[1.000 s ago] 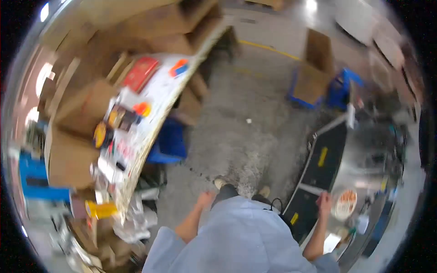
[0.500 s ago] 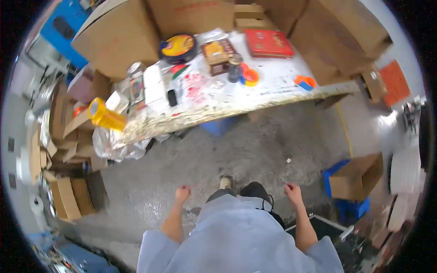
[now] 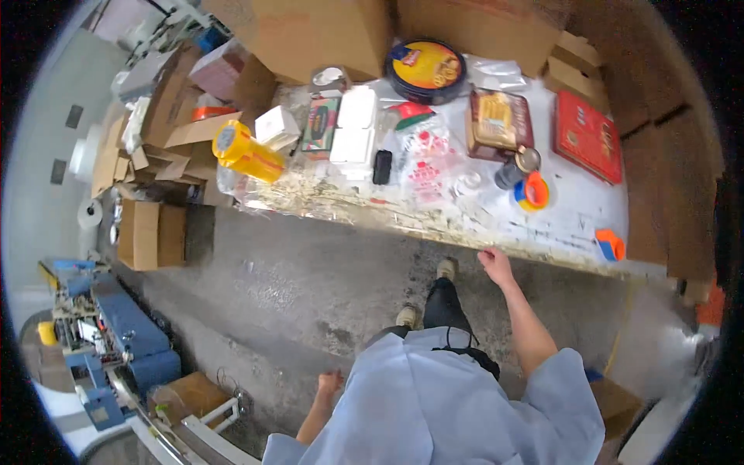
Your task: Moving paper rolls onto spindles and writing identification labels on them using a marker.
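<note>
Here is the person in a pale blue coat point(image 3: 473, 403), standing at the long side of a white-topped table point(image 3: 577, 213) with a worn, stained front edge; the right hand point(image 3: 494, 266) is out ahead, right at that edge, fingers loosely curled; whether it touches the table or hangs just short of it, I cannot tell; the left hand point(image 3: 330, 381) is low by the coat's left side, well apart from the table, fingers seemingly bent inward; too small to tell whether the tips meet.

Up on the table, beyond the right hand, a dark jar point(image 3: 508, 175) with a metal lid stands just beside an orange, yellow and blue ring point(image 3: 532, 191); behind the jar sits a brown box point(image 3: 500, 124), with a red box point(image 3: 587, 138) to the right and a round tin point(image 3: 425, 70) with a yellow lid to the left; a clear bag point(image 3: 426, 164) with red print lies in the middle, a small black thing point(image 3: 382, 167) by it; then white boxes point(image 3: 355, 132) and, at the left end, a yellow tube point(image 3: 249, 155); tall cardboard point(image 3: 310, 39) rises behind; down to the left, a blue machine point(image 3: 136, 318).
</note>
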`<state>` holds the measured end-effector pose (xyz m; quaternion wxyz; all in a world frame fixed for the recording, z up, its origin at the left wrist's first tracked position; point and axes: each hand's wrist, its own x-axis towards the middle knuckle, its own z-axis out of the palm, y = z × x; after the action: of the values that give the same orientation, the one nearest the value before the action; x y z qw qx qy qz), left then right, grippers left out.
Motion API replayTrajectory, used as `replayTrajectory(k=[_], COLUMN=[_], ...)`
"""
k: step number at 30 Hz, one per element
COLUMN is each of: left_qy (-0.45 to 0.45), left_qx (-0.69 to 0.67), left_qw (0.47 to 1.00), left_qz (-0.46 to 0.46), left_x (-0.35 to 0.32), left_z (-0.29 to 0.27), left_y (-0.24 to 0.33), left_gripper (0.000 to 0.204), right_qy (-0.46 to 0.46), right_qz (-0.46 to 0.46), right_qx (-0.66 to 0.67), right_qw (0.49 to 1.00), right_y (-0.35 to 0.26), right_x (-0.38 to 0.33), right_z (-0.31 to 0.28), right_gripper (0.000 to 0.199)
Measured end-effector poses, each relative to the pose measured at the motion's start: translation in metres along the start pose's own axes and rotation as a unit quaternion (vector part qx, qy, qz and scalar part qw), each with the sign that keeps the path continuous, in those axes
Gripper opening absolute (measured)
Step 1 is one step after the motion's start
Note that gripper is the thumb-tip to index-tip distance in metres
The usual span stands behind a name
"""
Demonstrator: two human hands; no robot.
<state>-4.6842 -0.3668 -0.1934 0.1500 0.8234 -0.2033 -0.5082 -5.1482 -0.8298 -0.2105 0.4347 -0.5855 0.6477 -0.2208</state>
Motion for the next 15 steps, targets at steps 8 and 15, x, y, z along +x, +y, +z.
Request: replayTrajectory(k=[8, 15], left_qy=[0.088, 0.214], left_qx=[-0.107, 0.167], left_qw=[0.990, 0.945], left_qz=[0.036, 0.185], left_x=[0.049, 0.207], left_z=[0.022, -0.057], left_y=[0.214, 0.433], left_gripper=[0.033, 0.043], right_qy=[-0.124, -0.065], right_qz=[-0.022, 0.010], right_qx=[0.031, -0.023], right_qw=[0.992, 0.998], right_y=[0.018, 0.002], right_x=[0.061, 0.024], right_z=[-0.019, -0.055], right_gripper=[0.015, 0.021])
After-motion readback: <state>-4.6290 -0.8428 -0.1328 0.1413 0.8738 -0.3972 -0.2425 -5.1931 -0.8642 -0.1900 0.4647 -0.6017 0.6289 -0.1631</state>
